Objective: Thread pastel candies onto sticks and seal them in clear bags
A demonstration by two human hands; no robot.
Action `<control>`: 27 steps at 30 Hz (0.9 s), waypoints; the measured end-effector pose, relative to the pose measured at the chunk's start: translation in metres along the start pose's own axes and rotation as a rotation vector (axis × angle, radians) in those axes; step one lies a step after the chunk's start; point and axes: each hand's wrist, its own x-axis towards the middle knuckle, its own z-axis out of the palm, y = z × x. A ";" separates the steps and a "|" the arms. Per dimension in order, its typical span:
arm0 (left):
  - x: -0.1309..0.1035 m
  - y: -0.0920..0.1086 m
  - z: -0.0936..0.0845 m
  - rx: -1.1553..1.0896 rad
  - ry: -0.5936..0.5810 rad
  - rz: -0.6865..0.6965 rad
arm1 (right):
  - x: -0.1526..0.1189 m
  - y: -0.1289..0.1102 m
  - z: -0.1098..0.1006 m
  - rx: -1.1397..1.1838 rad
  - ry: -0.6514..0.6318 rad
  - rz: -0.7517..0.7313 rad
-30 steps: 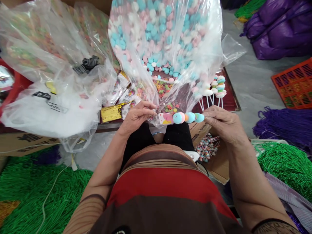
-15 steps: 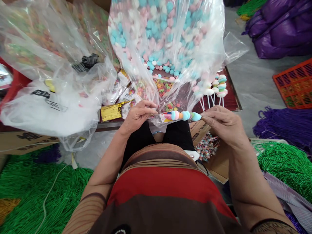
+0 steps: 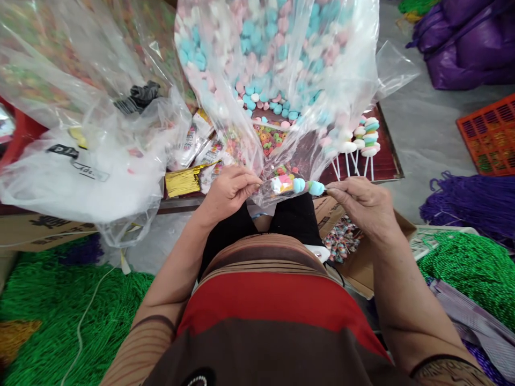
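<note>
Between my hands lies a marshmallow skewer [image 3: 316, 188] with blue pieces, roughly level. Its left part is inside a small clear printed bag [image 3: 283, 184]. My left hand [image 3: 231, 190] is closed, thumb and fingers pinching the bag's left end. My right hand [image 3: 364, 202] is closed in a pinch on the skewer's stick, just right of the last blue marshmallow. Several finished-looking marshmallow skewers [image 3: 370, 136] rest on the table beyond my right hand. A bundle of gold twist ties [image 3: 183, 184] and printed packets [image 3: 198, 142] lie beyond my left hand.
A large clear bag of pink, blue and white marshmallows [image 3: 257, 40] stands ahead, with ring candies [image 3: 271, 138] below it. A crumpled plastic bag [image 3: 80, 182] covers the table's left. By my right leg, a cardboard box [image 3: 362, 268] holds wrapped skewers. An orange crate [image 3: 488, 136] stands right.
My right hand has moved slightly left with the skewer. More of the skewer is now inside the printed bag, while my left hand keeps its pinch.
</note>
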 end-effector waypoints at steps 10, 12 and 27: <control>0.010 0.012 -0.013 -0.109 -0.183 -0.171 | -0.001 -0.001 0.004 0.074 -0.036 0.005; 0.015 0.016 -0.017 -0.237 -0.352 -0.280 | -0.001 0.003 0.005 0.041 -0.003 -0.031; 0.049 0.030 -0.005 0.361 -0.418 0.044 | -0.008 -0.002 0.008 0.083 0.037 0.031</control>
